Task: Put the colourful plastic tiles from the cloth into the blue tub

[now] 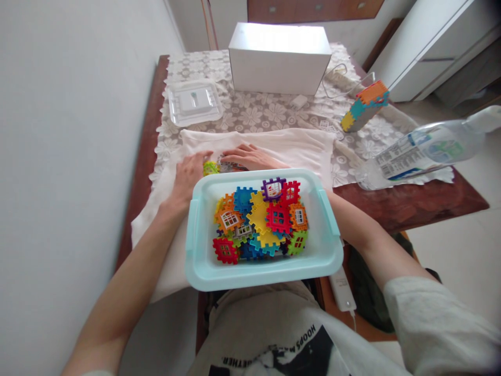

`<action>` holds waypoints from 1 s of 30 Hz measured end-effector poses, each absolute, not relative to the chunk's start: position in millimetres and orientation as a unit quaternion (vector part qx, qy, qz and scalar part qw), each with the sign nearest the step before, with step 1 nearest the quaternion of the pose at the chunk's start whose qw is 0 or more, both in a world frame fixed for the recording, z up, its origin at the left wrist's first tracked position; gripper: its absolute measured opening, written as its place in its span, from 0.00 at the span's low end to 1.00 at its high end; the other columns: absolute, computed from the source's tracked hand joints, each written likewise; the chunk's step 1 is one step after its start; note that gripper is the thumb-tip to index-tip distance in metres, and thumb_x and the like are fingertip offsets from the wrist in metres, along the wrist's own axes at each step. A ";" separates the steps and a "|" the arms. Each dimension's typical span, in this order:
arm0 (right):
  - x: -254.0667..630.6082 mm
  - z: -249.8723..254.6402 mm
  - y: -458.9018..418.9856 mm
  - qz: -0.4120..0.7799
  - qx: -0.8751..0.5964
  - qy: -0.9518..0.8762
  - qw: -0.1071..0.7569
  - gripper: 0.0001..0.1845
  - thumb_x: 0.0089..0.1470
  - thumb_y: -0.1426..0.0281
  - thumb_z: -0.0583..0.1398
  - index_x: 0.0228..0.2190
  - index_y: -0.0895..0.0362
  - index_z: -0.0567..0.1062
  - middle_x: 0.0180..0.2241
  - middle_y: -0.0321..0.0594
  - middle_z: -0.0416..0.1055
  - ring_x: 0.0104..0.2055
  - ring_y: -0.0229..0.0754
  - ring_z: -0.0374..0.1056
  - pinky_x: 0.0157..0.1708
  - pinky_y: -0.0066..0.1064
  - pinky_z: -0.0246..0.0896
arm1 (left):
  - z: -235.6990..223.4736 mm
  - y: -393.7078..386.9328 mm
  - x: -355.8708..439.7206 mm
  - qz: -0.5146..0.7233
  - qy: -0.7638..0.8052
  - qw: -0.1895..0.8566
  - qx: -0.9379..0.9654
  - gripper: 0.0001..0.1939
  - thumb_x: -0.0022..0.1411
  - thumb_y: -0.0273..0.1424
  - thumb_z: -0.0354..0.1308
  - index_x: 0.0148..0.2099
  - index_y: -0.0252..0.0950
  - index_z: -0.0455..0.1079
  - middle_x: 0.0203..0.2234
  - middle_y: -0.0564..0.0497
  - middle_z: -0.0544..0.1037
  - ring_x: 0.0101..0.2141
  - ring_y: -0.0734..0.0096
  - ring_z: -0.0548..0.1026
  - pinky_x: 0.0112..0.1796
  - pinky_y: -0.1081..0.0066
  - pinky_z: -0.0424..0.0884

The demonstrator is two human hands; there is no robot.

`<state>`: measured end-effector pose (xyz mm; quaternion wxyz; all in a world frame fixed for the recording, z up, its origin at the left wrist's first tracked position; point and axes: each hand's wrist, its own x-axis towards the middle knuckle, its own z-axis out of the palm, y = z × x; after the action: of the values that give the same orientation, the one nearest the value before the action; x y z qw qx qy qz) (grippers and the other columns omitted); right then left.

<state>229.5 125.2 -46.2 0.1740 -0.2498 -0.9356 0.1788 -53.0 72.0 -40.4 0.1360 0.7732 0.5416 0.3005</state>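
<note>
Two hands meet just beyond the far rim of the tub, flat on the white cloth (274,143). Your left hand (190,175) lies palm down with its fingers (203,156) loosely spread, nothing clamped in them; a small yellow-green piece (210,168) sits just beside its thumb side, touching or nearly so. Your right hand (250,155) reaches in from the other side, fingers stretched out flat and resting on a pale grey tile (230,166) that lies between the two hands; whether those fingers pinch the tile or only press on it, you cannot tell from this angle.

Nearer to you, touching the cloth, stands the light blue tub (195,235), heaped with interlocking plastic tiles (260,222) in red, yellow, orange, blue, purple and green. Your forearms pass on either side of it.

Farther out on the desk (410,203), over a lace cover, a clear lid (194,102) lies to the left, a white box (279,57) stands at the back, an assembled block of coloured tiles (365,106) rests to the right, and a plastic bottle (422,151) lies on its side near the right edge.
</note>
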 end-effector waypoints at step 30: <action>229.9 -45.9 120.9 0.146 -0.253 -0.935 0.201 0.24 0.78 0.60 0.59 0.68 0.54 0.74 0.70 0.53 0.72 0.69 0.59 0.65 0.71 0.54 0.58 | 43.7 26.4 -25.3 0.436 0.257 0.648 0.569 0.20 0.81 0.53 0.59 0.58 0.44 0.74 0.47 0.49 0.84 0.47 0.63 0.85 0.51 0.63 0.83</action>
<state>229.9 120.9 -45.9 0.2005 -0.2532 -0.9351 0.1458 -25.3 26.4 43.7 0.6481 0.5694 0.2570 0.4356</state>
